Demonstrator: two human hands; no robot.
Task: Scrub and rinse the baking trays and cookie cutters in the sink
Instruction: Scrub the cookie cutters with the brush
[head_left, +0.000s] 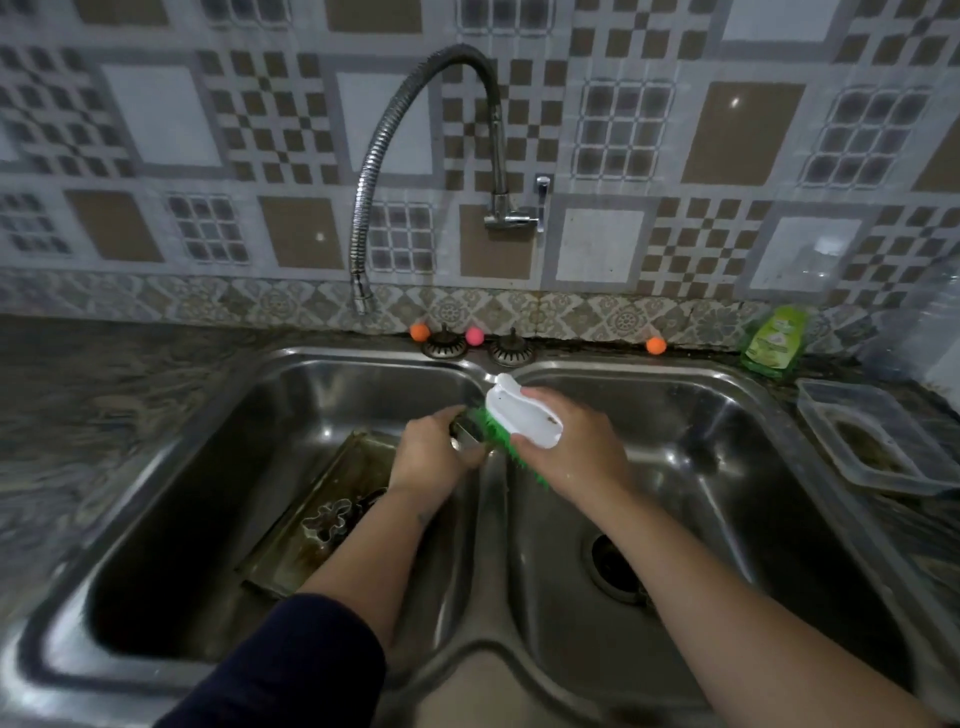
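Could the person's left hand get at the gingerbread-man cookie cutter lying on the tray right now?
Probably not at once: the left hand is closed on a small metal piece being brushed. Otherwise the cookie cutter lies uncovered on the tray.

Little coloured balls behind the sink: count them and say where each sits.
3. An orange ball left of the two strainers, a pink ball between them, and another orange ball further right. Others may be hidden.

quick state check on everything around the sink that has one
flexible metal faucet: off, no water
left hand: gripping small metal cookie cutter
right hand: gripping white green-bristled brush, bristles on cutter
greasy baking tray: in left basin, dirty
clear plastic container: open
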